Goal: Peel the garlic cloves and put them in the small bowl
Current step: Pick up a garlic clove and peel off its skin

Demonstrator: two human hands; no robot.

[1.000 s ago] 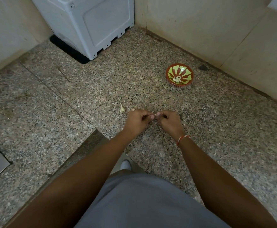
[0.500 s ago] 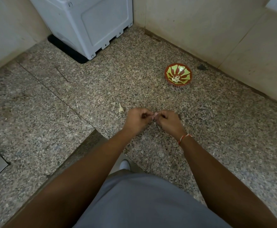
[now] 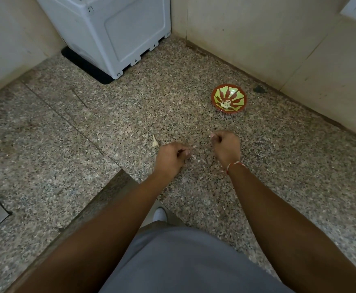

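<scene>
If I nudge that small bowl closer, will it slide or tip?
The small bowl looks light, nearly empty but for a few peeled cloves, so it probably slides easily. Its rounded sides suggest a narrow base; a push at the rim may tip it.

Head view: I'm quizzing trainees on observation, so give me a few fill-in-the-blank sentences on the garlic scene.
1. The bowl stands nearer the ____ hand.
2. Peeled cloves lie inside the ____.
3. A red thread circles the ____ wrist.
4. One loose clove lies on the ____, beside the left hand.

Missing words: right; bowl; right; floor
</scene>
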